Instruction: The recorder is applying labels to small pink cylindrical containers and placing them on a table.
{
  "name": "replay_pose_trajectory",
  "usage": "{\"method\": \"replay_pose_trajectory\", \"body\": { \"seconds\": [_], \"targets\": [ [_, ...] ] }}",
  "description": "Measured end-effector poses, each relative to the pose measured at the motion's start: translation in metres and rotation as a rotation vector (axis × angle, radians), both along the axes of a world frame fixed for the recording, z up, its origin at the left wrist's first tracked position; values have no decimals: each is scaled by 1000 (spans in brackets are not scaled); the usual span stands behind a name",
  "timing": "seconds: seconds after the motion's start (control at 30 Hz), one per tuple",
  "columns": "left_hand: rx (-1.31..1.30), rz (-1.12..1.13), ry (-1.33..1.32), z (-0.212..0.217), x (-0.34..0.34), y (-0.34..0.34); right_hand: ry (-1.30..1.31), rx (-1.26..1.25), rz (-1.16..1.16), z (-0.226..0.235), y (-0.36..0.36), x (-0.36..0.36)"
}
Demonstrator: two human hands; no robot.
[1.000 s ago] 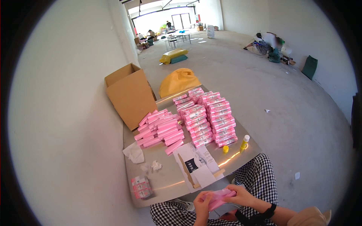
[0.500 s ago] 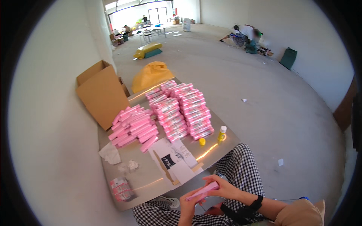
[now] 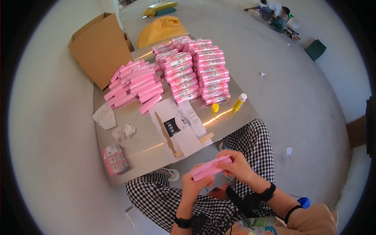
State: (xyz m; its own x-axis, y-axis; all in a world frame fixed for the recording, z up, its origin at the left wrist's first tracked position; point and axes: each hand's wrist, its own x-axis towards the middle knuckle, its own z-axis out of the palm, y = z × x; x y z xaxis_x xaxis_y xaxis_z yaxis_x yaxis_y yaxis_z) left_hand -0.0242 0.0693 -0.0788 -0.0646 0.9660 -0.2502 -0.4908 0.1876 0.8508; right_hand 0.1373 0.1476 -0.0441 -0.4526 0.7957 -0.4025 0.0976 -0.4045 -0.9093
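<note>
Both of my hands are above my lap, just off the table's near edge, on one flattened pink roll (image 3: 209,169). My left hand (image 3: 192,183) grips its left end, with the fingers wrapped underneath. My right hand (image 3: 238,166) pinches its right end between thumb and fingers. A long fold or edge runs along the roll's top. Beyond my hands, a loose pile of plain pink rolls (image 3: 135,84) lies on the metal table (image 3: 141,164). Beside it stand two tall stacks of pink rolls with printed wrappers (image 3: 213,74).
On the table are a flattened white carton (image 3: 190,141), a yellow glue stick (image 3: 239,102), a yellow cap (image 3: 215,107), bundled printed labels (image 3: 114,159) and crumpled tissue (image 3: 129,129). A cardboard box (image 3: 100,51) and yellow sack (image 3: 162,31) stand behind. Another person (image 3: 274,11) crouches far right.
My view has tilted down, so the table sits higher. The pink roll is turned to show a broader side, and both hands still hold it.
</note>
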Motion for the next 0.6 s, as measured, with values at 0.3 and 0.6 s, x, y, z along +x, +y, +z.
{"method": "replay_pose_trajectory", "body": {
  "seconds": [0.3,0.6],
  "targets": [
    [-101,94,75,-1,-15,6,190,0,55,1,8,-9],
    [5,157,232,-15,-20,13,-5,-20,46,-18,26,-14]
  ]
}}
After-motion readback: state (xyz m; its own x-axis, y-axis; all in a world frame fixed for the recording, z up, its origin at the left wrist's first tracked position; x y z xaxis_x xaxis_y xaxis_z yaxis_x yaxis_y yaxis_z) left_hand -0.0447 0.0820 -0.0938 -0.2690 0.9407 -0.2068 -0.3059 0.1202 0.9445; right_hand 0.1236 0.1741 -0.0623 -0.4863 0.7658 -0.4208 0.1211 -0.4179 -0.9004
